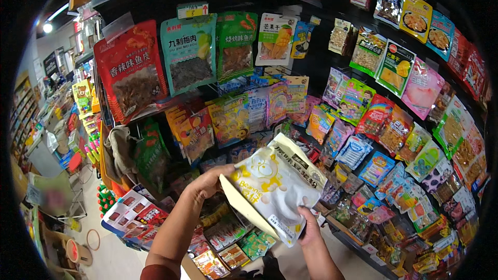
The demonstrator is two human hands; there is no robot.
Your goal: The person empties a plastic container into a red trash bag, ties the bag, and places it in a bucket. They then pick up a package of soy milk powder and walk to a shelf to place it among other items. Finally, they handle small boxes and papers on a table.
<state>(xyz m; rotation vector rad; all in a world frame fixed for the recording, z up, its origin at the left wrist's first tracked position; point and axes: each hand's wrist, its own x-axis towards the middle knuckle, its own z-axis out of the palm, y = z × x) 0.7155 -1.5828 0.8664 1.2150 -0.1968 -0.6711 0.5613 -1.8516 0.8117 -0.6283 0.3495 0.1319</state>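
Observation:
A large white and yellow plastic food bag [268, 186] is held tilted between both hands in front of the snack racks. My left hand [212, 182] grips its left edge near the upper corner, the fingers hidden behind it. My right hand [309, 223] holds the lower right edge, with the thumb on the front face. The bag bears printed writing and a cartoon figure. Beyond it hang orange snack pouches [194, 134] and a yellow snack pouch [229, 120].
Larger pouches, among them a red one [134, 74] and a teal one [189, 54], hang above. Packed racks curve down the right, with a blue packet [376, 168] among them. A grey cloth [120, 151] hangs at the left rack end. Low boxes hold green packets [256, 244] near the floor.

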